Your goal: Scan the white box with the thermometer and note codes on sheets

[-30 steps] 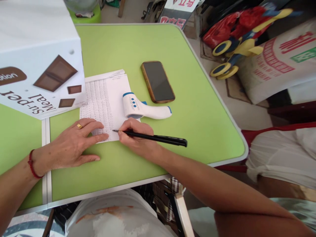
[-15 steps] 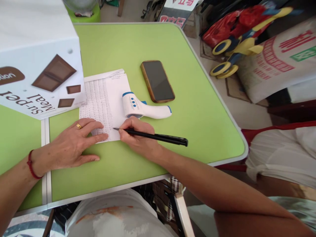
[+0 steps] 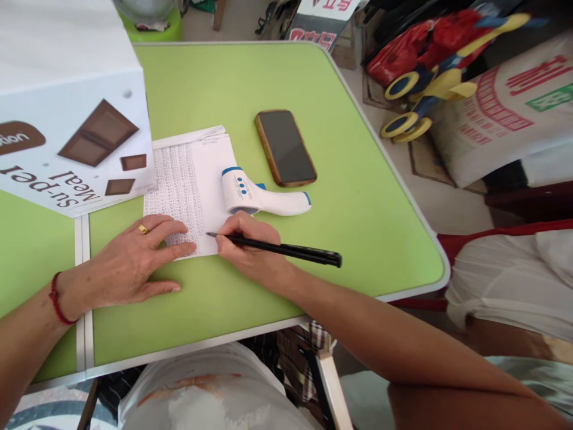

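Note:
My right hand (image 3: 250, 246) grips a black pen (image 3: 308, 253), its tip at a sheet of paper (image 3: 210, 179) covered in dense handwriting on its left part. My left hand (image 3: 138, 260) lies flat, fingers spread, across the lower left of the sheet and the table; it wears a gold ring and a red bracelet. On the sheet's right edge rests a white and blue infrared thermometer (image 3: 264, 194), just above my right hand. Beyond it lies a phone (image 3: 286, 146) in a brown case, screen dark.
The green table (image 3: 215, 83) has a metal rim and a seam at left. A large white box (image 3: 40, 119) with chocolate pictures stands at the left, over the paper's edge. On the right are a printed sack (image 3: 501, 119), a yellow-blue wheeled toy (image 3: 430, 95) and a seated person's clothing (image 3: 510, 280).
The pen tip has shifted very slightly to the right on the sheet, with my right hand. My left hand stays where it was.

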`<state>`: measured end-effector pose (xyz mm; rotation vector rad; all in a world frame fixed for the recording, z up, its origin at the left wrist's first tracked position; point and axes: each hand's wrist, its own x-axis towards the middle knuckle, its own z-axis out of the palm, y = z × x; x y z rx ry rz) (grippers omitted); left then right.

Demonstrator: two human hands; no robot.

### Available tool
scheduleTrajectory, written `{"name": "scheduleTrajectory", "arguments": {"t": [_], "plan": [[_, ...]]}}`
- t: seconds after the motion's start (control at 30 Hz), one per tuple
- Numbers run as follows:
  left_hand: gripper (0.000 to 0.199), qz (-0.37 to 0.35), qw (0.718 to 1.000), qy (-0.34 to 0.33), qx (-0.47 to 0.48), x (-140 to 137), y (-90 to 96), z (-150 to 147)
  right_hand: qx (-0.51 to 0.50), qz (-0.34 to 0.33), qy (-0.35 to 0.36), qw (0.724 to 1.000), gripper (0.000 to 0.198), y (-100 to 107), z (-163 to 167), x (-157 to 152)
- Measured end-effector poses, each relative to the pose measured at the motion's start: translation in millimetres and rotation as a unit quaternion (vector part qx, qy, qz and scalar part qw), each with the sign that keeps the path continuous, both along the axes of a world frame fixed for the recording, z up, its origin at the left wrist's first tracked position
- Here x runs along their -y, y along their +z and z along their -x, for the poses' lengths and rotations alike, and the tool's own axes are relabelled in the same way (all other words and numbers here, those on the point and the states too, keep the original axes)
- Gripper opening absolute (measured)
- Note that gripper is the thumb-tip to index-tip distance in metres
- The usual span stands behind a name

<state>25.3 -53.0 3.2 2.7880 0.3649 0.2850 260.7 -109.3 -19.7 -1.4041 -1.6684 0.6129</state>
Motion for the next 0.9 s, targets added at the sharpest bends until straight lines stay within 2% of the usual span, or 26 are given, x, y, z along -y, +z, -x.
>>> {"name": "scheduleTrajectory", "arguments": {"t": [0.23, 0.37, 0.43, 0.5, 0.57, 0.67, 0.73, 0.8, 0.87, 0.9], "plan": [[0.047, 0.009, 1.0, 0.007, 0.002, 0, 0.8, -1, 0.019, -0.012, -0.004, 1.0, 0.013, 2, -3, 2], [0.048, 0.008, 1.0, 0.005, -0.004, 0, 1.1, 0, 0.03, -0.087, -0.049, 0.995, 0.01, 5, -5, 4], [0.048, 0.006, 1.0, 0.003, -0.003, 0, 1.1, 1, 0.039, -0.148, -0.016, 0.988, 0.01, 5, -8, 1], [0.048, 0.003, 1.0, 0.002, -0.001, 0, 0.9, 1, 0.069, -0.191, 0.047, 0.978, 0.011, 3, -14, -2], [0.049, -0.002, 1.0, 0.002, -0.001, 0, 0.8, -1, 0.119, -0.198, 0.099, 0.968, 0.016, -1, -21, -6], [0.044, -0.02, 1.0, -0.005, 0.004, -1, 2.8, -3, 0.204, -0.19, 0.127, 0.952, 0.029, -6, -29, -9], [0.035, -0.059, 0.997, 0.002, 0.039, -1, 8.3, -1, 0.26, -0.21, 0.131, 0.933, 0.033, -7, -32, -10], [0.025, -0.128, 0.986, 0.04, 0.099, -2, 18.7, 8, 0.309, -0.24, 0.135, 0.91, 0.034, -7, -32, -10], [0.02, -0.213, 0.958, 0.111, 0.158, -2, 33.5, 22, 0.344, -0.265, 0.137, 0.89, 0.033, -5, -31, -10], [0.016, -0.255, 0.935, 0.156, 0.191, -3, 41.8, 31, 0.357, -0.279, 0.139, 0.881, 0.032, -4, -30, -10]]}}
